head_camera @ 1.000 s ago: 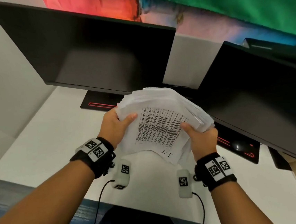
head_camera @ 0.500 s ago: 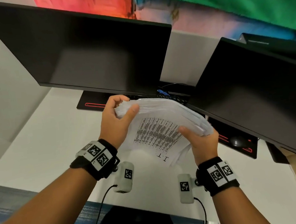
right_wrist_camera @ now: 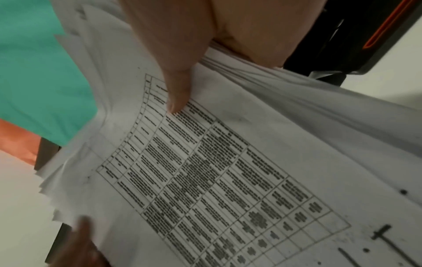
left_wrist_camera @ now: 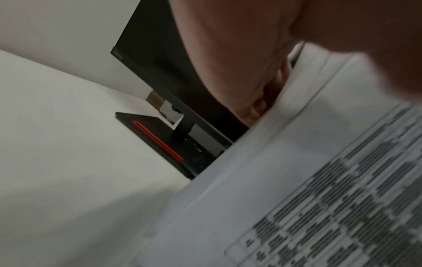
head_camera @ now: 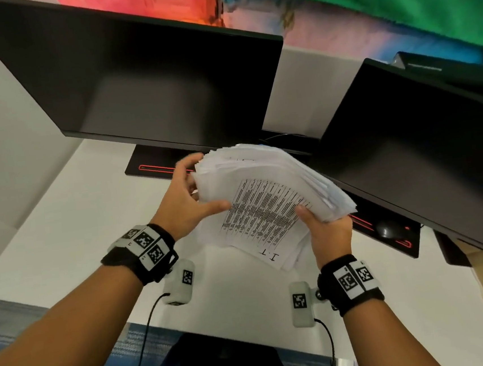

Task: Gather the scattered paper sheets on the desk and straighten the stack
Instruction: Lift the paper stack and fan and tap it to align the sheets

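Observation:
A thick, uneven stack of white paper [head_camera: 266,204] hangs tilted above the white desk [head_camera: 76,228], its top sheet printed with a table. My left hand [head_camera: 189,188] holds the stack's left edge, thumb lying on the top sheet and fingers curled behind the far corner. My right hand [head_camera: 324,228] grips the near right edge, thumb on top and fingers hidden underneath. The sheet edges are fanned and out of line. The left wrist view shows the paper [left_wrist_camera: 297,180] under my palm [left_wrist_camera: 239,54]. In the right wrist view my thumb [right_wrist_camera: 178,81] presses the printed table [right_wrist_camera: 228,162].
Two dark monitors [head_camera: 151,88] [head_camera: 423,150] stand close behind the stack, their black bases [head_camera: 156,167] marked with red lines. A black mouse [head_camera: 386,229] lies on the right base. The desk's front edge runs below my wrists, with a dark seat [head_camera: 222,361] beneath it.
My left hand slid from the stack's near left side up to its far left corner. The stack tipped flatter and then lifted a little, while the right hand kept its grip.

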`<action>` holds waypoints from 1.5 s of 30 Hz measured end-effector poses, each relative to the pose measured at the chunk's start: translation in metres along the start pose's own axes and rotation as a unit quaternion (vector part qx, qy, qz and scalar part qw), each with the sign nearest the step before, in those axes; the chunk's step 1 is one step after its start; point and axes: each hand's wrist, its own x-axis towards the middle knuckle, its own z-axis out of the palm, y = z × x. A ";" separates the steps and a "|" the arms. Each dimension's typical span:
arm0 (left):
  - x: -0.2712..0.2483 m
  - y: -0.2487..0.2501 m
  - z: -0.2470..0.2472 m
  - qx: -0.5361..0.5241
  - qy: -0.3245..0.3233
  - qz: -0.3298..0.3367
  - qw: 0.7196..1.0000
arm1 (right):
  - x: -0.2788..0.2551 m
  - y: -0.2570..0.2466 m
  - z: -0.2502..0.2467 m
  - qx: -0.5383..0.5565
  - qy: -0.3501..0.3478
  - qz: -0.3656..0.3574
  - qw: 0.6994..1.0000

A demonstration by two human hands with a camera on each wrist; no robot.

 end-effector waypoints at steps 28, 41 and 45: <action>0.007 0.035 0.029 0.009 0.204 0.159 0.966 | -0.002 -0.011 0.006 -0.061 -0.041 -0.046 0.996; 0.001 -0.015 -0.005 0.061 0.058 -0.001 0.996 | 0.007 -0.008 -0.003 -0.054 -0.064 -0.024 0.996; 0.007 -0.013 0.002 0.030 0.012 -0.031 0.999 | 0.007 -0.003 -0.006 -0.039 -0.083 0.040 0.995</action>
